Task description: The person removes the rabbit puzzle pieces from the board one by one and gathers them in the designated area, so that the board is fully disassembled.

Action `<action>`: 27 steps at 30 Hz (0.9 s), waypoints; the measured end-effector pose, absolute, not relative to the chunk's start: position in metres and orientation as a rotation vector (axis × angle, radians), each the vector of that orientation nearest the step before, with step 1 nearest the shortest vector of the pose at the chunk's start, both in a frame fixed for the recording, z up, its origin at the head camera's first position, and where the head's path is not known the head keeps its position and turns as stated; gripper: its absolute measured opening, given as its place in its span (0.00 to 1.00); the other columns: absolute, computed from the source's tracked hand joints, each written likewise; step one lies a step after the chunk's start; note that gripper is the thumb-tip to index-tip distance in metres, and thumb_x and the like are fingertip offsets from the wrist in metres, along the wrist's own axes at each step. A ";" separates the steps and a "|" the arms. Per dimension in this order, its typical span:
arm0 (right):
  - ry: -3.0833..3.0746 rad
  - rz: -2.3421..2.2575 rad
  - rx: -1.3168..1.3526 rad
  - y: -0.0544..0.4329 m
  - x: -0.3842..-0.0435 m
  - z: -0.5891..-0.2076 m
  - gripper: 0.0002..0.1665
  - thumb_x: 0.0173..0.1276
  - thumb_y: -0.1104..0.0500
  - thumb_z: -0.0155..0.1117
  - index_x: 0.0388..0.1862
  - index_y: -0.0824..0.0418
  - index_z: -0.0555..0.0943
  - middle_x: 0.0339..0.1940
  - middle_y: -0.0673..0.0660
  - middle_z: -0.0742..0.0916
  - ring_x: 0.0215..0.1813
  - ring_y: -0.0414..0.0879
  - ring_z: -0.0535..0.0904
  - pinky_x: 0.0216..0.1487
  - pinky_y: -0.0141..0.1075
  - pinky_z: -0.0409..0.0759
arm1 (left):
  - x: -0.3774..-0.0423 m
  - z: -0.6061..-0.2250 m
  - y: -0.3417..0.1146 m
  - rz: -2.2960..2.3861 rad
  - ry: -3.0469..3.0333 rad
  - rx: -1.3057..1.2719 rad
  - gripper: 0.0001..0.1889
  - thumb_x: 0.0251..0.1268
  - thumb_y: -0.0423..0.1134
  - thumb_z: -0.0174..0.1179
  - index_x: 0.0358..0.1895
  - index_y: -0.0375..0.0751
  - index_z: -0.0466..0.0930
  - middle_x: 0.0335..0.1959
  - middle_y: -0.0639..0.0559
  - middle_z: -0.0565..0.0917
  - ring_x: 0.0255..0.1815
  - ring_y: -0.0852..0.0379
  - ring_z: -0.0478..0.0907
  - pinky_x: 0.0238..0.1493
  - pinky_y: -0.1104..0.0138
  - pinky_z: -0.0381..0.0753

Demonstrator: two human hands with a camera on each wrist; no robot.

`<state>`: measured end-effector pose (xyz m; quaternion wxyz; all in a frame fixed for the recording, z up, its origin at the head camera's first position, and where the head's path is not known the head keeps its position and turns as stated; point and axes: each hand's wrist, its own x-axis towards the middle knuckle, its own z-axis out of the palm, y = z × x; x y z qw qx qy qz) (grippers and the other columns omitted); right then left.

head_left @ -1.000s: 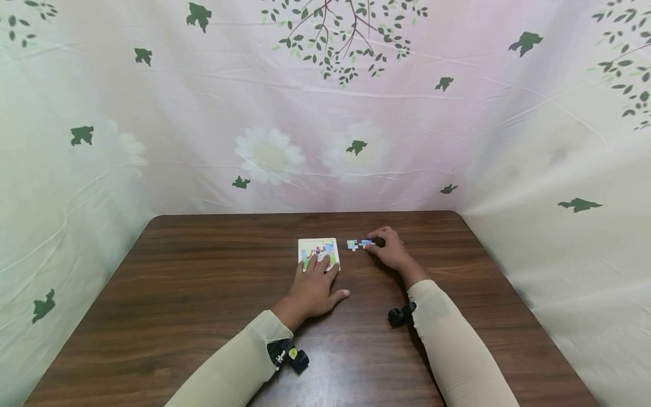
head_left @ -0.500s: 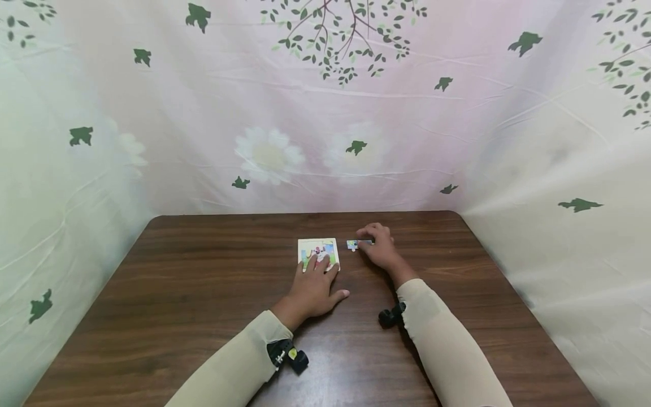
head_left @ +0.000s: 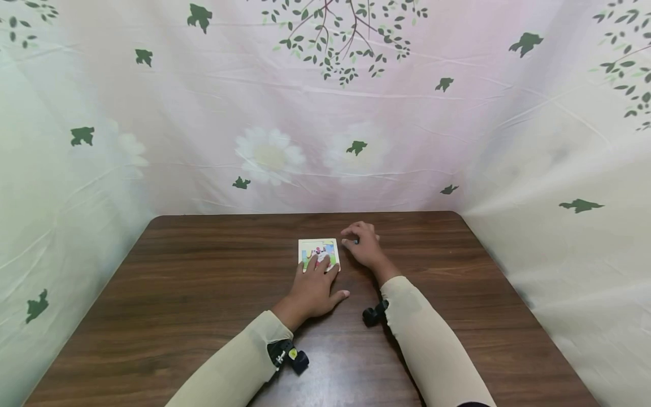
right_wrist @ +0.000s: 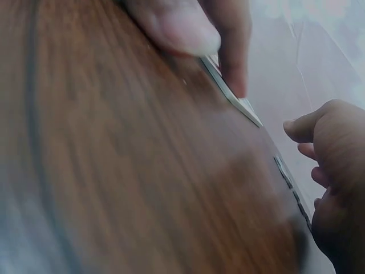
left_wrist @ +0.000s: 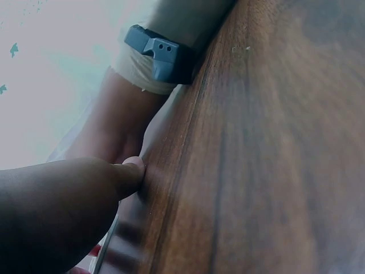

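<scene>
My left hand (head_left: 312, 291) lies flat with spread fingers over the lower part of a small square jigsaw puzzle (head_left: 302, 247), white-framed with a colourful cartoon picture. Just right of the puzzle, my right hand (head_left: 363, 246) is held low over the table, thumb and index finger apart. Two loose jigsaw pieces (right_wrist: 283, 172) lie beside that hand in the right wrist view, seen edge-on and almost in line. From the head they are mostly hidden beneath it. In the right wrist view the puzzle's edge (right_wrist: 231, 97) shows below my left fingers.
The brown wood-grain table (head_left: 213, 282) reaches back to a pale curtain (head_left: 305, 113) printed with leaves and flowers. Curtain also hangs along both sides. Each wrist carries a small black camera, the right one (head_left: 373, 315) near the table's middle.
My right hand has slid left across the loose pieces towards the puzzle, covering them from the head view. My left hand has stayed on the puzzle.
</scene>
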<state>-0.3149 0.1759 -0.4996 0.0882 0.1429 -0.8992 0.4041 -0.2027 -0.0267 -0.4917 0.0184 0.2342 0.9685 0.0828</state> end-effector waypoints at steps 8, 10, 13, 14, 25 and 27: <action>-2.657 1.207 0.481 0.161 -0.315 -0.499 0.10 0.79 0.61 0.70 0.55 0.60 0.91 0.66 0.62 0.84 0.79 0.63 0.66 0.77 0.70 0.53 | -0.202 -0.492 -0.028 0.246 3.018 0.746 0.41 0.80 0.74 0.49 0.86 0.55 0.67 0.90 0.44 0.61 0.91 0.34 0.53 0.84 0.32 0.58; -2.661 1.187 0.507 0.157 -0.316 -0.500 0.10 0.79 0.62 0.69 0.55 0.59 0.91 0.65 0.61 0.85 0.79 0.63 0.66 0.76 0.69 0.54 | -0.202 -0.492 -0.028 0.242 3.015 0.747 0.41 0.80 0.74 0.48 0.86 0.55 0.67 0.90 0.44 0.61 0.91 0.34 0.53 0.84 0.32 0.59; -2.671 1.180 0.546 0.153 -0.316 -0.500 0.10 0.79 0.63 0.69 0.54 0.59 0.91 0.65 0.61 0.84 0.79 0.64 0.65 0.75 0.70 0.54 | -0.201 -0.492 -0.028 0.240 3.009 0.746 0.41 0.81 0.74 0.47 0.86 0.55 0.66 0.90 0.44 0.60 0.92 0.34 0.52 0.84 0.32 0.58; -2.677 1.181 0.556 0.151 -0.316 -0.500 0.10 0.79 0.63 0.69 0.54 0.58 0.92 0.65 0.61 0.84 0.80 0.64 0.64 0.76 0.70 0.53 | -0.202 -0.492 -0.028 0.240 3.008 0.747 0.41 0.81 0.74 0.47 0.86 0.55 0.66 0.90 0.44 0.60 0.92 0.34 0.52 0.84 0.32 0.58; -2.762 1.162 0.625 0.144 -0.315 -0.497 0.11 0.82 0.60 0.67 0.55 0.54 0.92 0.69 0.59 0.83 0.84 0.64 0.60 0.80 0.72 0.48 | -0.202 -0.492 -0.029 0.218 3.007 0.760 0.42 0.81 0.74 0.47 0.87 0.55 0.64 0.91 0.44 0.59 0.92 0.34 0.52 0.85 0.32 0.58; -2.775 1.147 0.634 0.145 -0.315 -0.497 0.11 0.82 0.60 0.67 0.54 0.54 0.93 0.69 0.59 0.83 0.84 0.64 0.60 0.80 0.72 0.49 | -0.202 -0.492 -0.029 0.218 3.005 0.764 0.42 0.81 0.74 0.46 0.87 0.55 0.63 0.91 0.44 0.59 0.92 0.34 0.52 0.84 0.32 0.58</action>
